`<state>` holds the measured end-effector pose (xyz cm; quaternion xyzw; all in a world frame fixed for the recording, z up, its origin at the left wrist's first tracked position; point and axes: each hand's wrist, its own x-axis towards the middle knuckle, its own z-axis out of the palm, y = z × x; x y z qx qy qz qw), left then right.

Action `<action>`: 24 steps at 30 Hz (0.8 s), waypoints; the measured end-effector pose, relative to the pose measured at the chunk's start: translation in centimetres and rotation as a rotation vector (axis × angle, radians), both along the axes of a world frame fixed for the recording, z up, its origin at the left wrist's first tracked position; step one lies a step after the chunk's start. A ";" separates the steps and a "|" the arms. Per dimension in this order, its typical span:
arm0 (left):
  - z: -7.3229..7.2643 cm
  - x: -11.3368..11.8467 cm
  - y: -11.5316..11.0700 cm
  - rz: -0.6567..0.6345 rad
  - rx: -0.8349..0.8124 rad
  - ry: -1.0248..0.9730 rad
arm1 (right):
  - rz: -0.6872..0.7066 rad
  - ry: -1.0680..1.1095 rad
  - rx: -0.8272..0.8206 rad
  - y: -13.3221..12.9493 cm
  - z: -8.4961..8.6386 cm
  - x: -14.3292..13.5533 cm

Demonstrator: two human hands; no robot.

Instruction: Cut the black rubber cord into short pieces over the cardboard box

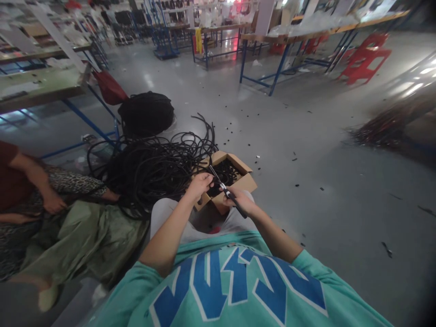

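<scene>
My right hand [240, 202] is closed around a pair of scissors [223, 186] with black handles and long thin blades pointing up and to the left. Close to the blade tips, the fingers of my left hand [200, 185] are pinched together; what they hold, if anything, is too small to make out. Below and beyond both hands, an open cardboard box [247, 182] stands between my knees with small black pieces [228, 170] in it. A large tangle of black tubes or cords [146, 168] lies left of the box, partly touching it.
A black bundle [146, 111] sits behind the tangle. At the left, a co-worker's hand [53, 203] rests near a green cloth [85, 236]. Small black scraps [297, 185] dot the floor. Farther off are worktables [289, 38], red stools [368, 59] and a bundle of dark strands [381, 125].
</scene>
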<state>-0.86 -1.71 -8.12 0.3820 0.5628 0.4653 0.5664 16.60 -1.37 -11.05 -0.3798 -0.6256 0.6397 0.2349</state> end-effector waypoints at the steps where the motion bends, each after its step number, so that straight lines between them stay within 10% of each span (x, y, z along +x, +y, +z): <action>1: 0.2 -0.1 0.0 -0.020 -0.019 -0.012 | 0.007 0.013 0.000 0.3 0.0 -0.1; 7: 0.3 -0.8 0.8 -0.087 -0.129 -0.082 | 0.001 0.032 0.000 1.2 -0.7 -0.5; 24: -5.3 -2.6 4.1 0.071 -0.074 0.258 | -0.106 -0.039 -0.125 4.5 -4.0 -2.0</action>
